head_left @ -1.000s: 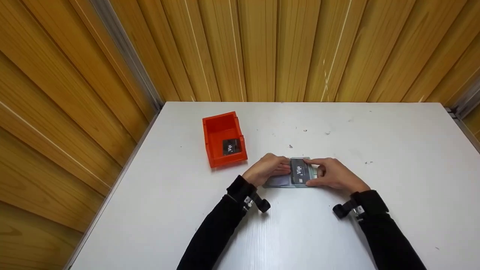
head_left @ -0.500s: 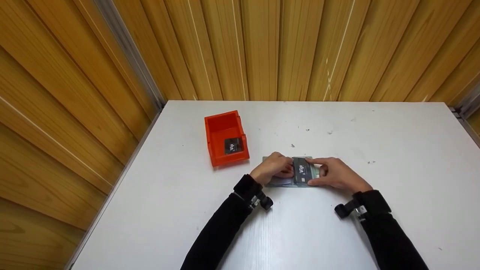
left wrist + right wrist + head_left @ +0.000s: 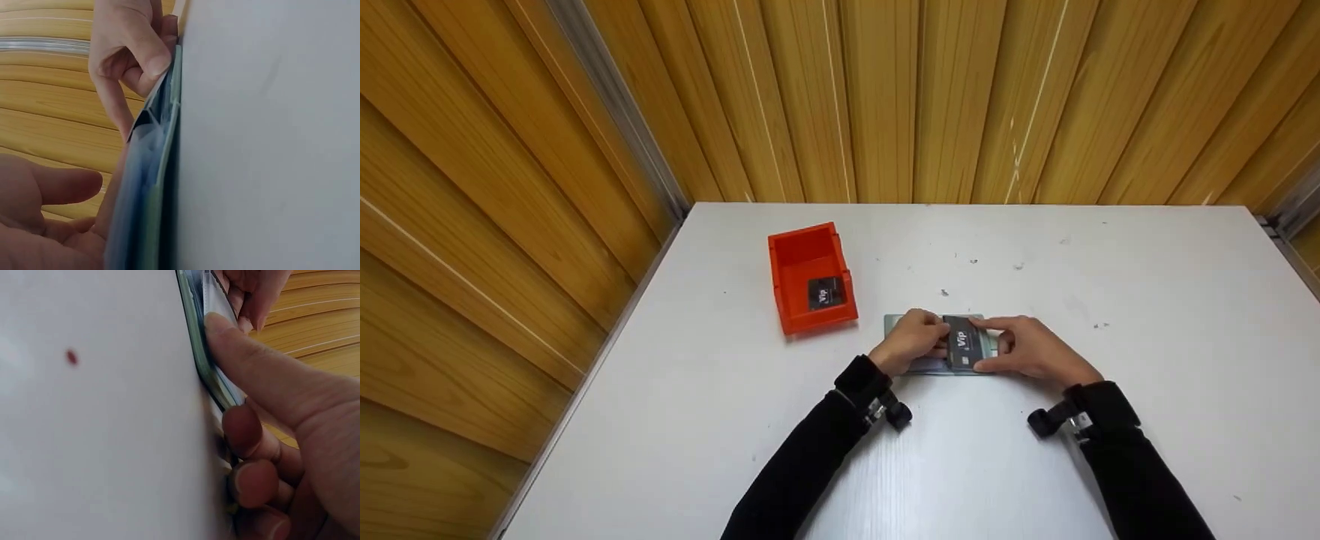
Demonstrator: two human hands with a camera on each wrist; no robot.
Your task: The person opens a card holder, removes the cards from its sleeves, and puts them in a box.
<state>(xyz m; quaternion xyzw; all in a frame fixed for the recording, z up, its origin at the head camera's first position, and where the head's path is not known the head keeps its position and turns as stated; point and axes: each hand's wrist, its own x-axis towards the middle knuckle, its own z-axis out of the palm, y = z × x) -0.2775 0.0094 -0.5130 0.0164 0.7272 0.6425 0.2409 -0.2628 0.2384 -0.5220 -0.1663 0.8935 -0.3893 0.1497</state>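
Note:
A pale green card holder with clear plastic sleeves lies spread on the white table. Over it is a dark card marked "Vip". My right hand pinches that card by its far and near edges, index finger beyond and thumb on the near side. My left hand reaches across the holder's left part, fingertips at the card's left edge. In the left wrist view, its thumb stands off from the holder while a finger lies straight along the sleeve. The right wrist view has the right thumb against the sleeve edge.
An orange-red open bin stands behind and left of the hands, with another dark "Vip" card inside. The table meets wood-patterned panels at its back and left.
My left hand has slid to the right, up to the card, uncovering the holder's far left corner. The right hand keeps its pinch on the card in nearly the same spot.

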